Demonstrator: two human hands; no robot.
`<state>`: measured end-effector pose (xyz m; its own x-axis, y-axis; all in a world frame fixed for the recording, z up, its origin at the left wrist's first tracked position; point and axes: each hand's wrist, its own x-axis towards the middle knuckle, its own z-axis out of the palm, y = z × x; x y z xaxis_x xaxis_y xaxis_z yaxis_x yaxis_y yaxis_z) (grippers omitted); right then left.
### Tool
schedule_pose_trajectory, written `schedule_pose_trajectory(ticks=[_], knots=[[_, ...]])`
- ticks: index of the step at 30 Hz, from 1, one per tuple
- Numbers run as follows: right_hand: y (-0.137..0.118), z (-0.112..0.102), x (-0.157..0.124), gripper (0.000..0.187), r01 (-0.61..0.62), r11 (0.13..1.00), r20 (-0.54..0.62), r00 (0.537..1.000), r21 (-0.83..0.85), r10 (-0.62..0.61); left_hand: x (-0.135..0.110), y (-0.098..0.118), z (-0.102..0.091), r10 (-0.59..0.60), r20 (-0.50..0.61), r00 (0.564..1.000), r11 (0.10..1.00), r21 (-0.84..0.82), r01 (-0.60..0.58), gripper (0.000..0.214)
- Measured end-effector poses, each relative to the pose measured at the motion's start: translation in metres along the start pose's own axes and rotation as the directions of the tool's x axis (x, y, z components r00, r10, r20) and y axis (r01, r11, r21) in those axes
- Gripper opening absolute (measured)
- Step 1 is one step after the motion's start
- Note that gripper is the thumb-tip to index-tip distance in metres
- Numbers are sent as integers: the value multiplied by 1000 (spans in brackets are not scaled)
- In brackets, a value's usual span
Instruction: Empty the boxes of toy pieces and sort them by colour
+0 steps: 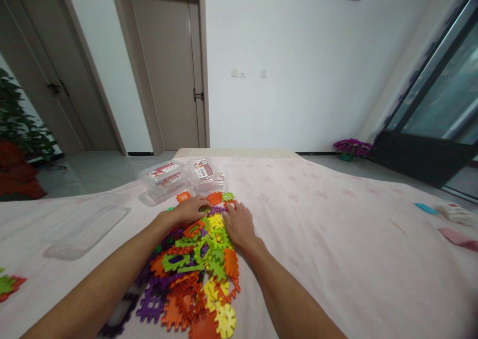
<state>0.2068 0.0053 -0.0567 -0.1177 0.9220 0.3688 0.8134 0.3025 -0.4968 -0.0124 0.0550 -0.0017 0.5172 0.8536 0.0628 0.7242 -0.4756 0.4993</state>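
A heap of plastic interlocking building pieces [186, 259] in orange, green, yellow and purple lies on the pink-white cloth, between my forearms. At its far end, my left hand [191, 210] reaches in from the left with curved fingers touching the pieces; some fingertips are partly hidden. My right hand [239, 224] rests along the heap's right edge, fingers stretched forward beside an orange frame piece. Between the hands lie a purple piece [215, 210] and yellow pieces [216, 223]. Just beyond them are an orange piece [214, 198] and a small green piece [227, 196].
Clear plastic boxes with labels [164, 177] stand behind the heap at left. A clear tray [87, 224] lies farther left, with a few pieces [9, 285] near the left edge. At right are a blue item [426, 208], a white packet [456, 213] and a pink strip [458, 239].
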Motion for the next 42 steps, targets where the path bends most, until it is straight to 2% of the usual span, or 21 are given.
schedule_pose_trajectory(ticks=[2, 5, 9, 12, 13, 15, 18, 20, 22, 25, 28, 30, 32, 33, 35, 37, 39, 40, 42], knots=[[-2, -5, 1, 32, 87, 996, 74, 993, 8, -87, -8, 2, -6, 48, 27, 998, 998, -30, -48, 29], [-5, -12, 1, 42, 174, 973, 127, 973, 152, -194, -27, 7, -22, 68, 42, 997, 994, -92, -64, 25], [-10, -14, -2, 49, 65, 871, 117, 983, 488, -139, -65, 12, -48, -12, -16, 1000, 974, -228, 8, 20], [-13, -19, 0, 43, 76, 820, 116, 978, 567, -171, -107, 10, -58, -9, -19, 1000, 983, -181, 6, 25], [-13, -23, 1, 41, 98, 813, 136, 968, 573, -213, -123, 8, -57, -9, -6, 1000, 989, -147, 8, 32], [-15, -32, 5, 53, 137, 788, 224, 917, 600, -330, -154, 4, -46, 33, 7, 999, 998, -44, -32, 66], [-18, -43, 6, 78, 188, 759, 362, 791, 623, -493, -189, 1, -14, 109, -54, 993, 985, 142, -100, 119], [-25, -46, 2, 89, 252, 783, 399, 748, 568, -530, -199, 3, 12, 155, -135, 979, 964, 238, -120, 129], [-35, -46, -6, 94, 306, 830, 402, 763, 466, -507, -198, 6, 32, 172, -237, 956, 954, 280, -102, 109], [-50, -41, -16, 89, 280, 896, 366, 839, 345, -403, -184, 13, 47, 170, -376, 911, 964, 256, -75, 73], [-56, -32, -18, 58, 161, 910, 301, 910, 381, -287, -163, 22, 48, 126, -471, 873, 986, 156, -58, 59], [-53, -24, -12, 40, 24, 899, 238, 961, 438, -141, -148, 30, 44, 55, -517, 854, 998, 47, -36, 51], [-48, -18, -5, 32, -115, 839, 170, 985, 532, 27, -133, 38, 40, -65, -567, 821, 995, -98, 10, 48], [-47, -16, -2, 32, -158, 781, 153, 985, 604, 81, -126, 42, 37, -142, -583, 800, 982, -188, 37, 50], [-46, -18, 4, 40, -191, 615, 168, 981, 765, 96, -113, 45, 30, -294, -587, 754, 929, -362, 80, 54], [-47, -25, 7, 53, -200, 448, 208, 978, 872, 32, -105, 45, 23, -373, -563, 737, 887, -451, 104, 58], [-46, -32, 9, 59, -201, 353, 221, 975, 914, -16, -106, 44, 18, -358, -549, 755, 904, -406, 134, 64], [-44, -34, 10, 57, -201, 337, 221, 975, 920, -22, -110, 46, 17, -323, -545, 774, 929, -339, 149, 69], [-37, -35, 13, 48, -193, 363, 213, 977, 912, -16, -126, 53, 22, -223, -525, 821, 974, -152, 167, 77]])
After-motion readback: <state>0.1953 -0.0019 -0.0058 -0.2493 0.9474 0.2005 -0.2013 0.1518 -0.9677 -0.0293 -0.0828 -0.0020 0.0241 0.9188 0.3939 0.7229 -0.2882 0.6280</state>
